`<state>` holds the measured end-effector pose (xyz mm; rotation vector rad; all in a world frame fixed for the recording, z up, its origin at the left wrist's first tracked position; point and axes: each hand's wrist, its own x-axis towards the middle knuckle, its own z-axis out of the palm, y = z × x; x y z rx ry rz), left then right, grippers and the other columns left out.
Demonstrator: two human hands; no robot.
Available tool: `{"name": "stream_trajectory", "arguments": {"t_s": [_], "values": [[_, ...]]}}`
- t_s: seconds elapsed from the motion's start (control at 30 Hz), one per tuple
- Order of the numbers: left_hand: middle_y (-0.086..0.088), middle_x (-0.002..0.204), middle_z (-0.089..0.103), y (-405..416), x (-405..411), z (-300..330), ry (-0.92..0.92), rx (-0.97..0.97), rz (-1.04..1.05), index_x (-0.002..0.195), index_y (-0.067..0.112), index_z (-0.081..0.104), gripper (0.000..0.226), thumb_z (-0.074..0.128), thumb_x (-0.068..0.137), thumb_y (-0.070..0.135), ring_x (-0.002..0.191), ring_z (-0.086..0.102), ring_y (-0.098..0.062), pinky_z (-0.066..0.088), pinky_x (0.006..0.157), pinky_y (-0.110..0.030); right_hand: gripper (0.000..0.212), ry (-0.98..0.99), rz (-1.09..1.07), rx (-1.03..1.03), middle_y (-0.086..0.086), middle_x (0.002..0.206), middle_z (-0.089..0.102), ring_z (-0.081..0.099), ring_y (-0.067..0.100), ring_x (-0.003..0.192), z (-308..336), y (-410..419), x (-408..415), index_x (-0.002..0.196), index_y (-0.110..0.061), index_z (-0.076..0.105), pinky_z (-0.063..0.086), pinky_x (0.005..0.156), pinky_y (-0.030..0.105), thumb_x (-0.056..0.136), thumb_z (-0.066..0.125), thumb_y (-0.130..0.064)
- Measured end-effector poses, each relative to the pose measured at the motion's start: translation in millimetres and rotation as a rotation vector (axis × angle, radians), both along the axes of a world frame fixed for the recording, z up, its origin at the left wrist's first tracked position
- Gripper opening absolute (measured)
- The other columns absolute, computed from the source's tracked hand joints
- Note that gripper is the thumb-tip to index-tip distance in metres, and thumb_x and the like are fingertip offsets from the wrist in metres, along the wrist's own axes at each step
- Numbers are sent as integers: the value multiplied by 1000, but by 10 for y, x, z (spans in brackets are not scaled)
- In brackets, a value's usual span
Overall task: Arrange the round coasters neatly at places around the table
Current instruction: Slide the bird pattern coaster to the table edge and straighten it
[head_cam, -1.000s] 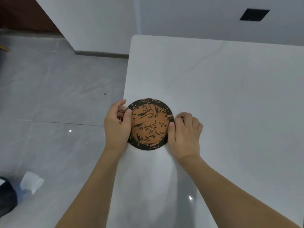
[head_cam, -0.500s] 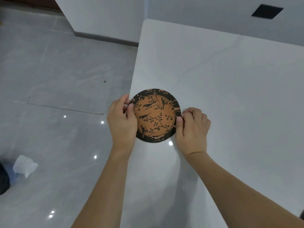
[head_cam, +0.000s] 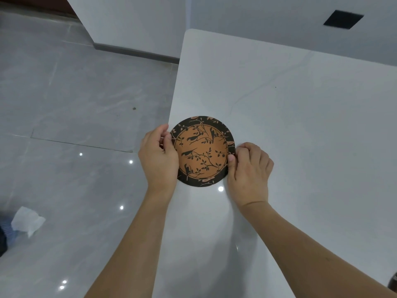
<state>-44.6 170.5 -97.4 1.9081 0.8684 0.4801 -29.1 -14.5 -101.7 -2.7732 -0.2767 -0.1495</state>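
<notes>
- A single round coaster (head_cam: pixel 202 151) — orange centre with dark birds and branches, black rim — lies at the left edge of the white table (head_cam: pixel 300 125), close to the edge that drops to the tiled floor (head_cam: pixel 64 93).
- The left hand (head_cam: pixel 159 155) pinches the coaster's left rim, thumb on top and fingers curled at the table edge; whether those fingers reach under the coaster is hidden.
- The right hand (head_cam: pixel 250 168) grips the right rim, thumb pressed on the black border, the other fingers folded beside it on the tabletop.
- The two hands sit well apart, one on each side, both clamped on the same coaster.
- Whether the coaster lies fully flat or is lifted a little off the surface cannot be told from this angle.
- The step in hand looks like placing or squaring up this coaster at one seat along the table's left side.
- No other coaster shows here, so how many places are done cannot be judged.
- The next move probably calls for pressing it flat, setting it a little in from the edge so it does not overhang, then letting go with both hands — and fetching another coaster for the next place.
- A crumpled white tissue (head_cam: pixel 26 220) lies on the floor at lower left, away from the work.
</notes>
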Motion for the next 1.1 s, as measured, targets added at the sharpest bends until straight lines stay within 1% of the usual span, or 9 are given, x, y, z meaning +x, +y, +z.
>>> {"name": "stream_trajectory", "arguments": {"t_s": [0.13, 0.27, 0.37, 0.43, 0.6, 0.73, 0.87, 0.97, 1.1], "values": [[15, 93, 62, 7, 0, -10, 3, -17, 23, 107, 28, 65, 22, 53, 91, 19, 93, 62, -14, 55, 83, -37, 18, 15, 3, 2, -1, 114, 48, 41, 21, 105, -6, 2, 4, 100, -20, 47, 24, 95, 33, 99, 34, -32], [7, 96, 66, 22, 10, -13, 1, -23, 24, 105, 25, 66, 20, 54, 90, 18, 90, 63, -11, 55, 82, -37, 31, 62, 26, -16, -3, 130, 48, 38, 18, 123, 3, 11, 27, 123, -21, 45, 21, 105, 35, 100, 30, -34], [7, 96, 66, 22, 20, -7, 0, -21, 25, 104, 25, 67, 20, 54, 90, 18, 88, 63, -10, 55, 82, -34, 46, 125, 47, -81, -3, 149, 37, 23, 15, 141, 15, 21, 41, 144, -20, 32, 10, 115, 36, 101, 23, -35], [8, 96, 66, 27, 25, -11, 3, -24, 26, 104, 26, 67, 20, 54, 91, 19, 88, 63, -8, 55, 82, -31, 51, 166, 60, -124, -4, 157, 25, 11, 13, 146, 20, 28, 40, 150, -21, 22, 2, 117, 37, 101, 16, -37], [9, 98, 65, 23, 66, -3, 6, -21, 21, 106, 26, 66, 20, 54, 91, 20, 90, 62, -7, 55, 82, -29, 55, 225, 69, -158, -9, 161, 7, -7, 10, 147, 15, 34, 50, 152, -24, 8, -7, 119, 42, 100, 8, -42], [13, 95, 64, 39, 89, -2, -7, -32, 23, 101, 29, 67, 19, 55, 90, 19, 87, 62, -5, 54, 79, -24, 55, 237, 66, -165, -11, 161, 4, -9, 10, 147, 16, 35, 61, 153, -26, 6, -7, 118, 44, 100, 6, -43], [19, 89, 54, 44, 91, 16, -24, 19, -11, 93, 28, 66, 19, 53, 89, 14, 84, 61, -6, 52, 75, -20, 56, 240, 67, -168, -10, 161, 4, -10, 11, 147, 12, 38, 62, 153, -25, 6, -9, 118, 44, 100, 6, -43], [13, 93, 50, 24, 91, 12, 5, 64, -51, 97, 22, 67, 21, 49, 91, 13, 91, 59, -14, 50, 79, -20, 56, 248, 70, -183, -9, 161, 1, -12, 11, 147, -2, 34, 59, 153, -25, 3, -8, 118, 45, 100, 5, -44], [9, 100, 46, -6, 86, 5, 77, 155, -98, 105, 17, 66, 24, 46, 94, 10, 101, 51, -13, 38, 81, -9, 57, 247, 75, -190, -7, 162, 0, -14, 12, 147, -9, 39, 66, 153, -23, 1, -7, 118, 47, 99, 4, -44]]}}
